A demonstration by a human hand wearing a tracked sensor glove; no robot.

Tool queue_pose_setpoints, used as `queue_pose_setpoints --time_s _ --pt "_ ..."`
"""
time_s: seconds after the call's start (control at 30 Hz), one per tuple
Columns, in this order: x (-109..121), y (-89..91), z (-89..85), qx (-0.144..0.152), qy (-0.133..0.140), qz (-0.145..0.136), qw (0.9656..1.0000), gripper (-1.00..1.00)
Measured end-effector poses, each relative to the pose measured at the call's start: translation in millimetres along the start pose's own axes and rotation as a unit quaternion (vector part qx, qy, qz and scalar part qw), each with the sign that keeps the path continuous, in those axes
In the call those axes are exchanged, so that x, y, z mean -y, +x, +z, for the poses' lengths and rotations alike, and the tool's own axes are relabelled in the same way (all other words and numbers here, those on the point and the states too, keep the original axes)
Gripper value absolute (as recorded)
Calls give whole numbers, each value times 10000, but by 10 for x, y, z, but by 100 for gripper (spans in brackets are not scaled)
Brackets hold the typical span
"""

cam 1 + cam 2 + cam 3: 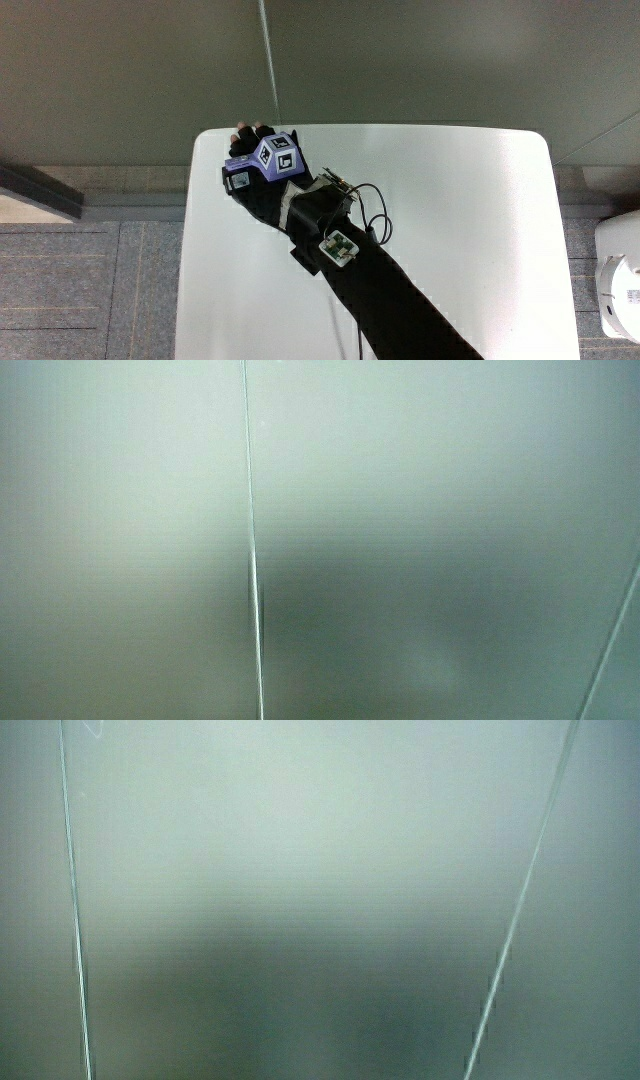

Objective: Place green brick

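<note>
While brick unseen | grip point(262, 165) at table point(470, 230) corner edge

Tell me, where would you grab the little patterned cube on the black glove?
Pinch two facing sides of the small patterned cube, coming from above. It sits on the back of the black-gloved hand, so its underside is blocked. The side views show only a pale wall.
</note>
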Motion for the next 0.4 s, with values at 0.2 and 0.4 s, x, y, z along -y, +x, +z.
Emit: queue_pose_setpoints --time_s 0.2,0.4 --pt "-10 35 -7 -25 13 89 10000 -100" --pt "-3 154 -41 -138 88 102 9998 -100"
